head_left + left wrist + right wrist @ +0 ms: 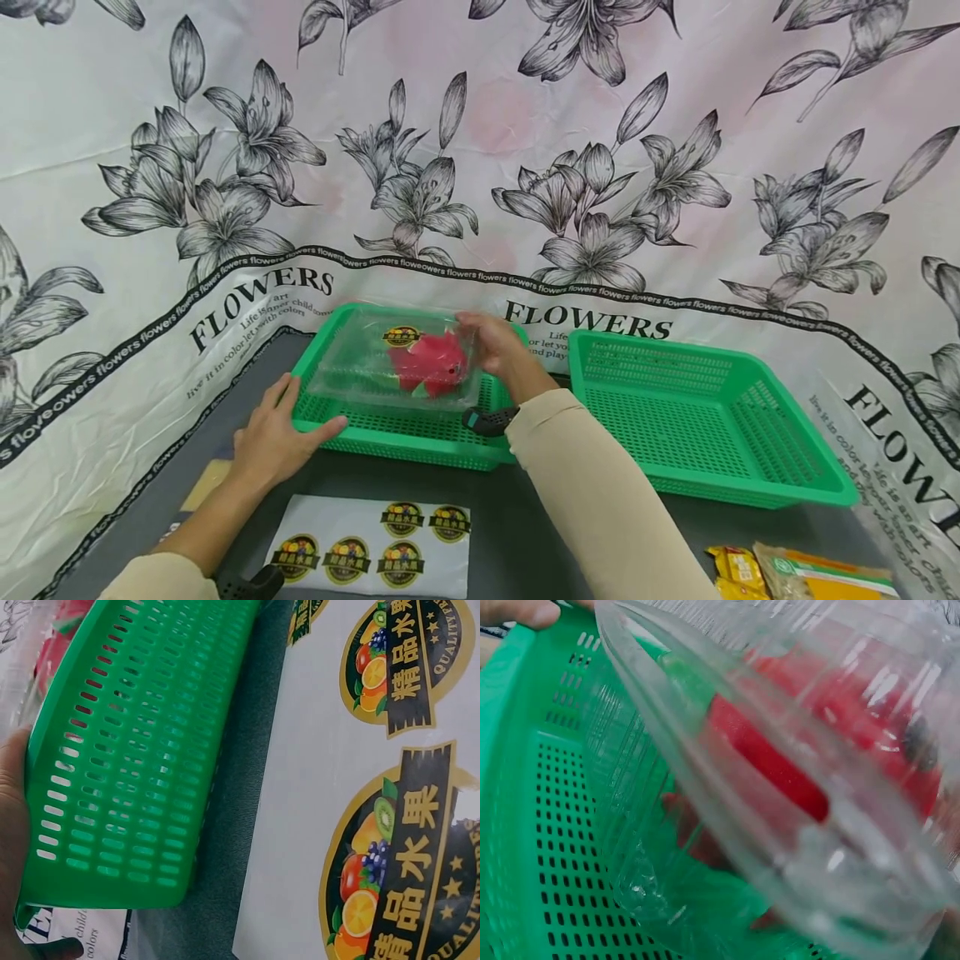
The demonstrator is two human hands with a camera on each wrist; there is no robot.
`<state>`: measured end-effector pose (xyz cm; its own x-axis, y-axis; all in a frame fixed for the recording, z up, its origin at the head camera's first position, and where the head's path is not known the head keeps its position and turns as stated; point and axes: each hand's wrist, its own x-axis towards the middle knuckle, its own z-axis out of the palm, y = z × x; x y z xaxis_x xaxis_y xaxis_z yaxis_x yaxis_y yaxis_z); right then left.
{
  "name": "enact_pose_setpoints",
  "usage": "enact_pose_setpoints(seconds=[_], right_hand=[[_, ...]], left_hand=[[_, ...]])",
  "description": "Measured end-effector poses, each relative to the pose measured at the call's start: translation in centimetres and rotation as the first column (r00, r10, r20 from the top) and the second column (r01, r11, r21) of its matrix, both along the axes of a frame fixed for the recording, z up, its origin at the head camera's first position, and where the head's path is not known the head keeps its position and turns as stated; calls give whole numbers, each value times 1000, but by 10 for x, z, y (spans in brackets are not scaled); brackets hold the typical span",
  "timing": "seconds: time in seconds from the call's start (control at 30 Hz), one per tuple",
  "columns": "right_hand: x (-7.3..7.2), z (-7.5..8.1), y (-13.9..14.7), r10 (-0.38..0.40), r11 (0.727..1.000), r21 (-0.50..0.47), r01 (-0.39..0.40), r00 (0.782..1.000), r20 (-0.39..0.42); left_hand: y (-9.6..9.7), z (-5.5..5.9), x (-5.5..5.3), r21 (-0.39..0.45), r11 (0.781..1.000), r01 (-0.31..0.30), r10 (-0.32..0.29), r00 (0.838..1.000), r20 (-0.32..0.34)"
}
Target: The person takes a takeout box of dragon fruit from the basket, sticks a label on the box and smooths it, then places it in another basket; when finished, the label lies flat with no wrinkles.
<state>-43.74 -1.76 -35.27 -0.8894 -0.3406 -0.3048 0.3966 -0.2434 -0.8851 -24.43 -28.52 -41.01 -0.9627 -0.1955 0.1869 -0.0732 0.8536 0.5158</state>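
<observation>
My right hand (495, 346) grips the right end of a clear plastic box (348, 358) with a red dragon fruit (431, 362) inside. A round black and gold sticker (401, 336) is on the lid. The box overlaps the inside of the left green basket (420, 450) in the head view. Its doubled rim (727, 802) looms close in the right wrist view. At the near left corner of that basket, my left hand (273, 437) rests with fingers spread, the thumb along the front rim.
A white sheet (367, 542) with several such stickers lies in front of the basket. To the right stands another green basket (697, 433). Yellow packets (738, 571) and a larger bag (817, 575) are at the near right. A flower-printed cloth (487, 208) hangs behind.
</observation>
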Motion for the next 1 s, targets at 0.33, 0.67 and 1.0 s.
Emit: enact_pose_setpoints(seconds=[0.33, 0.67, 1.0], right_hand=[[-4, -24, -11, -36, 999, 3, 36, 999, -11], [-1, -37, -17, -36, 997, 63, 37, 999, -8], [-4, -41, -24, -20, 993, 119, 25, 999, -40]], left_hand=[[1, 0, 0, -12, 1000, -1, 1, 1000, -7], [3, -1, -1, 2, 1000, 1, -1, 1000, -2], [0, -2, -1, -1, 1000, -4, 4, 1000, -4]])
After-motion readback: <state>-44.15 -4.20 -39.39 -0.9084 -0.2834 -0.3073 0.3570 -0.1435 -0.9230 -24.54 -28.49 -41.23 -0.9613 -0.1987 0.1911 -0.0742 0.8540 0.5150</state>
